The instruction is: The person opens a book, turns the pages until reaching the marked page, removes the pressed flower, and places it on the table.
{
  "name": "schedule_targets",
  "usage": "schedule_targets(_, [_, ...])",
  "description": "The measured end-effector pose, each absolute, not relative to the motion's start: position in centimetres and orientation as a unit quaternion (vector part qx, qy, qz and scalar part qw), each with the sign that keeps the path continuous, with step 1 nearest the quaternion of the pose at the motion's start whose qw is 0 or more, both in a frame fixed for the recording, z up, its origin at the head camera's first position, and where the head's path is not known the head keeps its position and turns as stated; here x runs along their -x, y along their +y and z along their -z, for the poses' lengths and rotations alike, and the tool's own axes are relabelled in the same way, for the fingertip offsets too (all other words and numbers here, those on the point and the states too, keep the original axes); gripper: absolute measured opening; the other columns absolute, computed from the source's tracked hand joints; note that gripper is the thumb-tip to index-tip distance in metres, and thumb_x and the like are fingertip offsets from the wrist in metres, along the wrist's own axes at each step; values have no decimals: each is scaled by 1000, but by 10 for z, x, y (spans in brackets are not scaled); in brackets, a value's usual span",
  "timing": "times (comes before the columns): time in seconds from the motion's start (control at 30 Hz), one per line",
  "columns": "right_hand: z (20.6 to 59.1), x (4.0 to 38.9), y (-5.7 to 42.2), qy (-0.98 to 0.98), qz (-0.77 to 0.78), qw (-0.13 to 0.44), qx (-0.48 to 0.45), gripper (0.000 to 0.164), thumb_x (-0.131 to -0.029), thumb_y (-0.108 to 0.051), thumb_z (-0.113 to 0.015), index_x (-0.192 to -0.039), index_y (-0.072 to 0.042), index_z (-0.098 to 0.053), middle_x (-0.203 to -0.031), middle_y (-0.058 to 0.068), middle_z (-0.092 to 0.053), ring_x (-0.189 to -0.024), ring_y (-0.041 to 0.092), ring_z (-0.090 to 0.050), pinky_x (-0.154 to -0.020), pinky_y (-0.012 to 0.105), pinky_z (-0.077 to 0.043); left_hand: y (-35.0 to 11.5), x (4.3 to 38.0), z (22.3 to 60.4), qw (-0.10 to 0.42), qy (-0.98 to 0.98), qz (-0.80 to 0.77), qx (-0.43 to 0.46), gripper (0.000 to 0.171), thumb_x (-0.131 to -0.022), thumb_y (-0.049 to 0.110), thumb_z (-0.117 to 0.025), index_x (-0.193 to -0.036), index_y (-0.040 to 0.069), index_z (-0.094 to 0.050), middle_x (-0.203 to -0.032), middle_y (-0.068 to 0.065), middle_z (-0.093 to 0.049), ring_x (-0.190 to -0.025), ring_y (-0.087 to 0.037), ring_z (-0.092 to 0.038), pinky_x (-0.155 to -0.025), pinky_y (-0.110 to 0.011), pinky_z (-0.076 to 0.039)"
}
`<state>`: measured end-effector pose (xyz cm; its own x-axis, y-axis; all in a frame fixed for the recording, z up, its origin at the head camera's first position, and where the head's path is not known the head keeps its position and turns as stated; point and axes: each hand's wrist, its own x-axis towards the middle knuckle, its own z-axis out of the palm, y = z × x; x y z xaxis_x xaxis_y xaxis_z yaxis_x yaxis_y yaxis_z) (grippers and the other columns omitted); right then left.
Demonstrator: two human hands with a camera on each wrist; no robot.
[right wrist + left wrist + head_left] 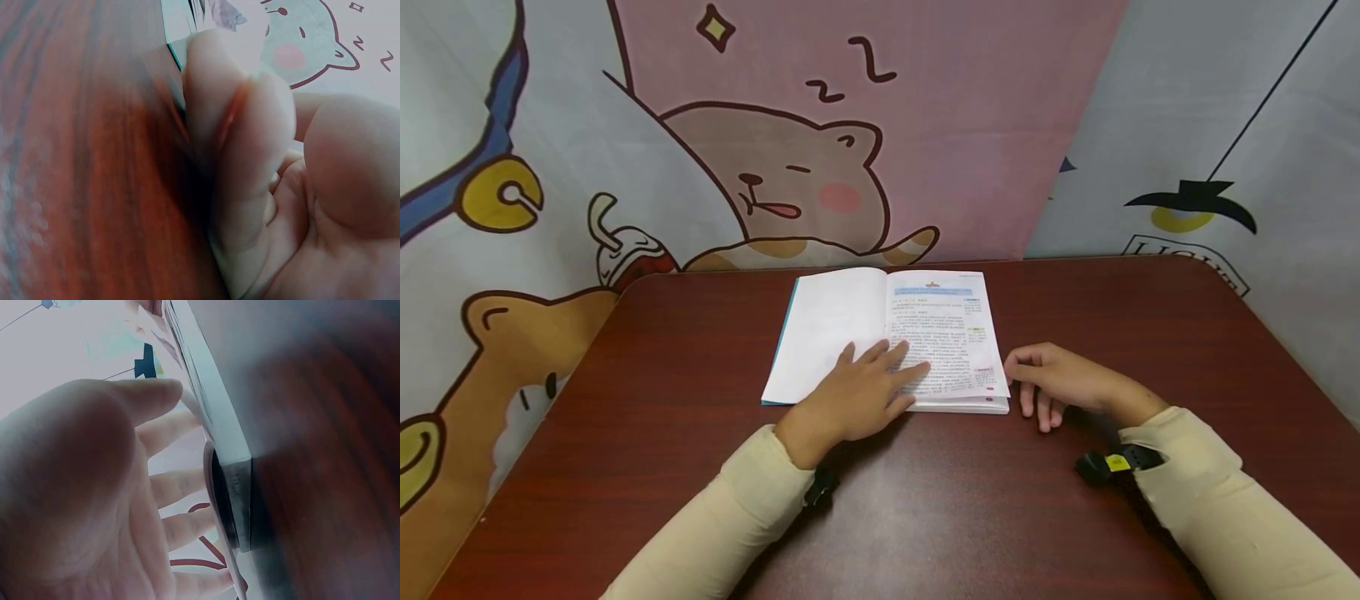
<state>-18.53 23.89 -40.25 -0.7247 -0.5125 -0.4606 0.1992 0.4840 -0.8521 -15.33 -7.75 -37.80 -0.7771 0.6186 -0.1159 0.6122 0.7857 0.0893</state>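
Note:
An open book lies on the dark red-brown table, its left page blank white and its right page covered in small print with coloured headings. My left hand rests across the lower middle of the book with fingers spread, most of them over the printed page. In the left wrist view, that hand's fingers lie stretched over the pages. At the right edge of the book, my right hand pinches the printed page's edge between thumb and index finger. Its other fingers hang loosely curled beside the book, close over the table.
The wooden table extends around the book on all sides. Behind it hangs a cloth backdrop with cartoon animals. Dark straps sit at both wrists, the right one with a black device bearing a yellow label.

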Motion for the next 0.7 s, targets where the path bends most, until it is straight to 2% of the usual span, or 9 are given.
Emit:
schedule_targets(0.33, [401, 186, 239, 783, 497, 359, 102, 33, -107, -29, -45, -112, 2, -55, -67, 10, -63, -44, 18, -64, -42, 30, -51, -78, 154, 377, 41, 937, -34, -345, 47, -104, 40, -50, -150, 30, -48, -158, -6, -43, -144, -35, -42, -111, -67, -33])
schedule_targets(0.7, [401, 185, 238, 787, 493, 357, 100, 34, -106, -30, -47, -108, 4, -53, -67, 10, -63, -44, 18, -64, -42, 30, -51, -75, 154, 376, 48, 939, -44, -339, 40, -103, 28, -54, -143, 29, -56, -156, -1, -46, -141, -40, -45, -107, -70, -35])
